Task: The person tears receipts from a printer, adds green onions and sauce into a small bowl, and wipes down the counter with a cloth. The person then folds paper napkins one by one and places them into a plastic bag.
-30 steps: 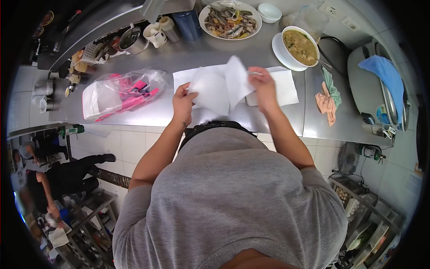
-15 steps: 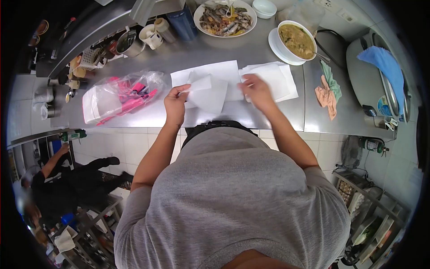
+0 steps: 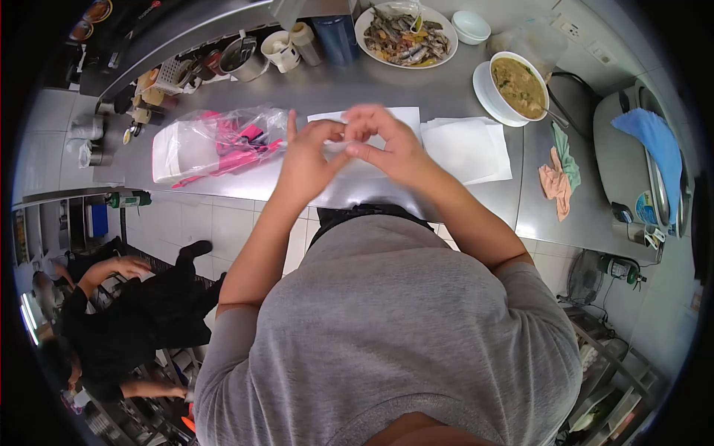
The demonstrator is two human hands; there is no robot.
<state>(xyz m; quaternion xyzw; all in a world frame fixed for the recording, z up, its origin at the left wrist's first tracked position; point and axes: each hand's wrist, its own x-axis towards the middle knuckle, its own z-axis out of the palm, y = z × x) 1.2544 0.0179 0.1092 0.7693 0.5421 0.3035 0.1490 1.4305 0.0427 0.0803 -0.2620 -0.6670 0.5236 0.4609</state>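
My left hand (image 3: 309, 157) and my right hand (image 3: 387, 145) meet above the steel counter, slightly blurred. Between their fingers a piece of white paper (image 3: 339, 154) is pinched, mostly hidden by the hands. My left index finger points up away from the others. Beneath and behind the hands lies a white sheet (image 3: 409, 117). To the right of my right hand is a stack of white paper sheets (image 3: 467, 152). Left of my left hand rests a clear plastic bag with pink and white packaging (image 3: 216, 145).
Toward the back stand a plate of fish (image 3: 405, 37), a bowl of soup (image 3: 518, 88) and small white bowls (image 3: 470, 27). Pink and green cloths (image 3: 559, 178) lie at the right. Jars and cups (image 3: 280, 50) line the back left. A person in black (image 3: 141, 312) is behind at left.
My right hand has moved left from the paper stack to join my left hand at the paper. The paper has become mostly hidden. The whole view has shifted slightly.
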